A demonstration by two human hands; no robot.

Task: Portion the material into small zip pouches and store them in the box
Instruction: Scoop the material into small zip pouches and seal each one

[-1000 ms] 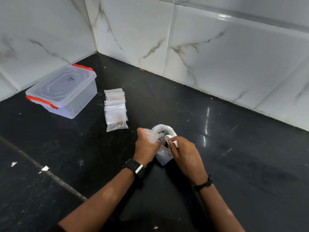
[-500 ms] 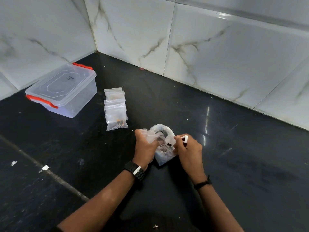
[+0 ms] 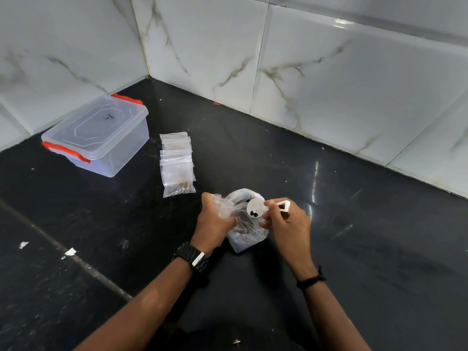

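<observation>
My left hand [image 3: 212,224] grips a small clear zip pouch [image 3: 222,205] beside the open plastic bag of material [image 3: 247,239] on the black counter. My right hand [image 3: 286,224] pinches the handle of a white scoop [image 3: 255,207], held just above the bag's mouth, with a few dark pieces in its bowl. A stack of small zip pouches [image 3: 177,164], some holding dark and orange bits, lies further back to the left. The clear storage box [image 3: 97,134] with red latches stands at the far left, its lid on.
White marble-look tiled walls [image 3: 329,84] enclose the black counter [image 3: 354,249] at the back and left. Small white scraps [image 3: 69,252] lie on the counter at the left near a seam line.
My right hand has lifted the scoop out of the bag; its bowl with dark pieces now shows above the bag's mouth. My left hand still holds the pouch.
</observation>
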